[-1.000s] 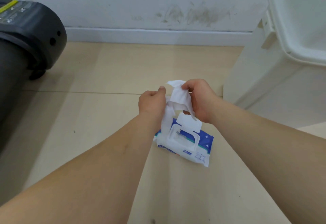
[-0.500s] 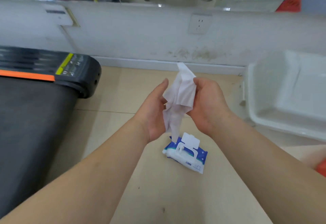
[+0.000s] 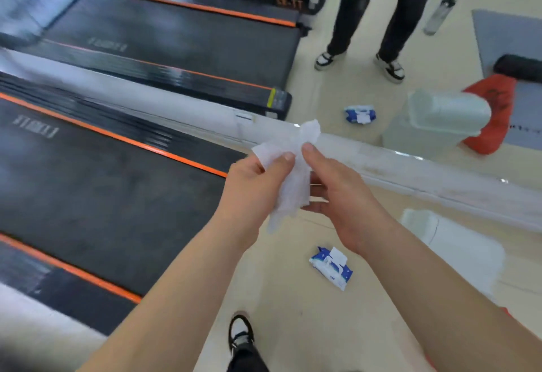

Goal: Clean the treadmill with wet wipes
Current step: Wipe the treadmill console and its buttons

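The person's left hand [image 3: 255,184] and right hand [image 3: 337,195] extend from bare arms; at bottom centre, a black-and-white sneaker [image 3: 240,332] and a dark trouser leg [image 3: 247,360].

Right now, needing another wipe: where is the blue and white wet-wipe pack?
Head view, lower centre: the blue and white wet-wipe pack lies on the beige floor below the right hand.

Bright, even indoor light; heavy motion blur, wide-angle bending at edges.
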